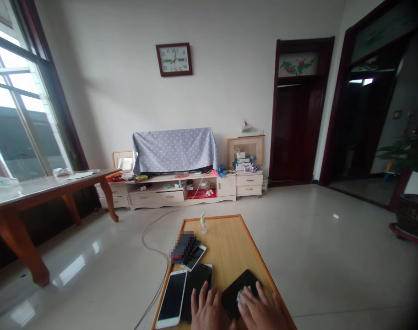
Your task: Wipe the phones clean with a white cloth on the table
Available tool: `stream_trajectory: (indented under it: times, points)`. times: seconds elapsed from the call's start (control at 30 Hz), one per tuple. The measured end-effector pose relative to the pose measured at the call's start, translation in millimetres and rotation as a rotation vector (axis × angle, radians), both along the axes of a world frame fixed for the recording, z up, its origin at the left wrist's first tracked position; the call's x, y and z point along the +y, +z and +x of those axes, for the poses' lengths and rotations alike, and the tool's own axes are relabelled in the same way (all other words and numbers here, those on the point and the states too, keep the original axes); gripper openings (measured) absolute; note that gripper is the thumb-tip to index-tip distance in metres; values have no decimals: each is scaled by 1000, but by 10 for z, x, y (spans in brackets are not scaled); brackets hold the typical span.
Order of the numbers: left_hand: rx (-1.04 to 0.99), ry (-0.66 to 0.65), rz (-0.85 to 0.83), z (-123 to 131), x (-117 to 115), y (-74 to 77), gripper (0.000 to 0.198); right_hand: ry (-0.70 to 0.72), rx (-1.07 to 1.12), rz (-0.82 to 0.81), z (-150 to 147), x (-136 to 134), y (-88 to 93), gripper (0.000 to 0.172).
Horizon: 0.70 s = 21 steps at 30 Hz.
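In the head view, the person's right hand (258, 309) lays its fingers on a small pale cloth (243, 292) upon a black flat device (231, 295); whether it grips the cloth, one cannot tell. The left hand (208, 308) is open, fingers spread, at a dark phone (197, 280). Beside this phone lies a white phone (172, 298). A spray bottle (203, 225) stands upright at the desk's (225, 243) far end.

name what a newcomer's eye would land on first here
Probably the patterned blue-grey cloth draped above the low white cabinet, below the framed clock. Close up, the right hand has its fingers at a whitish wad on a dark slab; the left hand is spread over a dark device.
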<state>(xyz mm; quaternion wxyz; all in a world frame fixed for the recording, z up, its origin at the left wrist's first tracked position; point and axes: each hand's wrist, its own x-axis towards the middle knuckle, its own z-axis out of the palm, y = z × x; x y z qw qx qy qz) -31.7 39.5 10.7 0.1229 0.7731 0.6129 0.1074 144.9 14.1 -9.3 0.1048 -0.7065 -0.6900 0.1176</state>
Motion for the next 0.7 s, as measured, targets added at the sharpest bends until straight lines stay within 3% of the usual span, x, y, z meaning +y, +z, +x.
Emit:
stream_trajectory:
  times: [0.17, 0.27, 0.43, 0.5, 0.63, 0.7]
  points:
    - [-19, 10, 16, 33, -51, 68, 70, -227, -74, 49, 389, 120, 1, 55]
    - [-24, 2, 25, 17, -43, 51, 71, -180, -90, 56, 249, 59, -57, 59]
    - [-48, -24, 12, -11, -4, -7, 64, 63, 3, -86, -36, -59, -67, 53]
    - [-38, -9, 25, -4, 3, -15, 64, 38, 3, -59, 30, -32, -26, 51]
    - [-19, 1, 40, -1, 14, -45, 66, -152, -52, 20, 288, 62, 62, 54]
    - [-13, -5, 40, -16, 32, -84, 62, -130, -42, 40, 312, 73, 41, 52]
